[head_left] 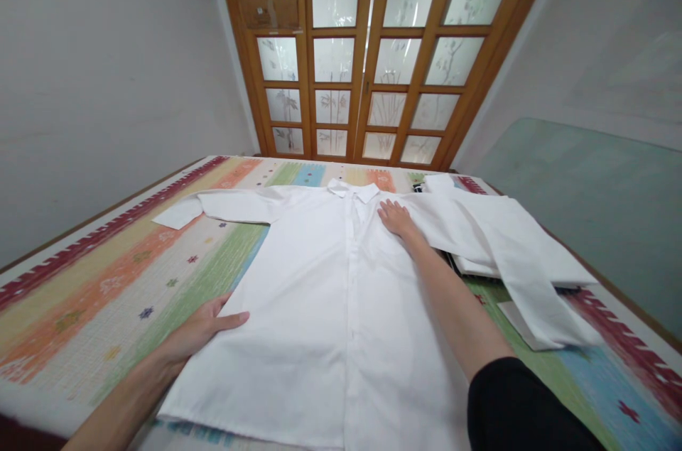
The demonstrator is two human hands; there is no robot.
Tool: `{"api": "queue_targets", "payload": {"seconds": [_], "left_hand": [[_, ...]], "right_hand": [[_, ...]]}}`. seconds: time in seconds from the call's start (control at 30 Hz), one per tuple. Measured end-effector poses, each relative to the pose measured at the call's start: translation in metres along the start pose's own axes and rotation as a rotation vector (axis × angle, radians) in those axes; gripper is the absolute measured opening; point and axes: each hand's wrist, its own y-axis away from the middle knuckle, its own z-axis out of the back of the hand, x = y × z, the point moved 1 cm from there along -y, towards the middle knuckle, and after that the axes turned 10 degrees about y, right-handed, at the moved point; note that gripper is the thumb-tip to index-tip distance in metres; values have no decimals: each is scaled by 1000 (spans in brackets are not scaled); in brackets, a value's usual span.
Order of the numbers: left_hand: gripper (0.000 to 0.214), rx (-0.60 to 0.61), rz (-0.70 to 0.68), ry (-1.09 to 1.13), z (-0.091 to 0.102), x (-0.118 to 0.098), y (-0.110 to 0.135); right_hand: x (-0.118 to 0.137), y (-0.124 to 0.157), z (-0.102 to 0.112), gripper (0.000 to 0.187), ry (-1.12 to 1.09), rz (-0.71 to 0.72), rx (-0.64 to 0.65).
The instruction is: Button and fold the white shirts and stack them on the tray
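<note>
While the left hand [217,319] holds one white shirt [298,295] by its edge, the right hand [395,217] lies flat on it. Two sleeves [237,205] spread outward.

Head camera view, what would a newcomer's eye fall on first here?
Probably the white shirt spread across the middle, with the left hand at its side edge and the right hand flat near the collar. The brightly striped cover beneath it comes next, then the wooden glass-paned doors at the back.
</note>
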Motion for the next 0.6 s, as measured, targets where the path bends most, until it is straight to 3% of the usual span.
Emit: {"api": "queue_targets", "payload": {"seconds": [0.1,0.2,0.27,0.33,0.5,0.6], "left_hand": [[56,-125,86,-23,8,5,13],[61,-65,97,-81,12,11,24],[65,7,13,-145,14,15,28],[67,4,-74,-240,17,17,29],[73,-108,-172,-644,39,16,25],[79,-210,-362,-1005,48,13,19]], "right_hand": [[0,-1,-1,56,-14,-6,3],[0,0,0,56,-17,-8,9],[1,1,0,55,-13,-9,13],[1,1,1,55,-13,-10,15],[-3,-1,5,53,-39,-1,27],[-7,0,9,53,-87,37,65]]}}
